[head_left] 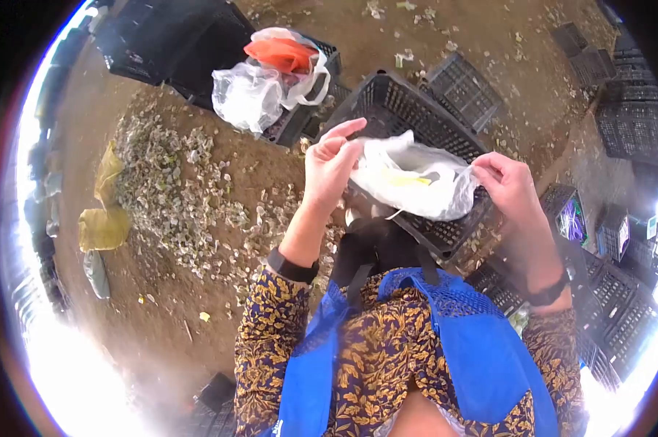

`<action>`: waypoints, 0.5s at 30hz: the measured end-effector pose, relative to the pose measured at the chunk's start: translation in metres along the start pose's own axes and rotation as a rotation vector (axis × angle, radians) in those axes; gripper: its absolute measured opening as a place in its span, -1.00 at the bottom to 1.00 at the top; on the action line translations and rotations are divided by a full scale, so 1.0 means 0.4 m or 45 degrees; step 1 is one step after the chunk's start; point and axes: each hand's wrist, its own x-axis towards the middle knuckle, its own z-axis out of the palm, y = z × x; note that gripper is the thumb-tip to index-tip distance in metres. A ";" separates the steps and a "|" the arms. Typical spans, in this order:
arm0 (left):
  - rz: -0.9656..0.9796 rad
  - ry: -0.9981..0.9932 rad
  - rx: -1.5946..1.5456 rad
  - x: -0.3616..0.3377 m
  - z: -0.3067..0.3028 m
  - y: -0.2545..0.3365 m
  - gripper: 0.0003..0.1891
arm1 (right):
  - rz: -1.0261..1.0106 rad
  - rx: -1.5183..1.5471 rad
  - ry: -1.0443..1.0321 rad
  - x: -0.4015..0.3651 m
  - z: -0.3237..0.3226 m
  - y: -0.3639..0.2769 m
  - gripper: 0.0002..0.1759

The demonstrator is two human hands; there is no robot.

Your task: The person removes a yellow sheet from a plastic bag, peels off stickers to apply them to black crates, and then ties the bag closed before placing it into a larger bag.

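A clear plastic bag with something pale yellow inside is stretched between both my hands, above a black plastic crate. My left hand pinches the bag's left edge, index finger raised. My right hand grips the bag's right edge with closed fingers. I wear patterned blue-and-gold sleeves and a blue vest.
More black crates lie stacked to the right and behind. Another crate at the back holds white bags and an orange bag. A heap of pale-green husks covers the dirt ground on the left, beside yellow cloth.
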 end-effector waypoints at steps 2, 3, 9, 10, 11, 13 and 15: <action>0.293 -0.211 -0.015 -0.022 -0.012 0.034 -0.79 | 0.020 -0.055 -0.053 -0.016 -0.036 -0.050 -0.82; 0.234 -0.195 -0.072 -0.052 -0.004 0.069 -0.79 | 0.008 -0.055 -0.095 -0.027 -0.051 -0.077 -0.81; 0.387 -0.095 -0.129 -0.229 -0.035 0.196 -0.86 | -0.438 0.095 -0.185 -0.075 -0.073 -0.255 -0.81; 0.416 -0.058 -0.055 -0.263 -0.045 0.213 -0.87 | -0.564 -0.002 -0.269 -0.079 -0.075 -0.292 -0.81; 0.462 -0.083 -0.020 -0.294 -0.056 0.223 -0.86 | -0.611 -0.003 -0.348 -0.081 -0.071 -0.337 -0.85; 0.473 -0.015 0.081 -0.359 -0.073 0.258 -0.84 | -0.771 -0.037 -0.390 -0.073 -0.026 -0.403 -0.84; 0.490 -0.011 0.311 -0.411 -0.101 0.272 -0.77 | -0.968 -0.027 -0.396 -0.074 0.046 -0.479 -0.83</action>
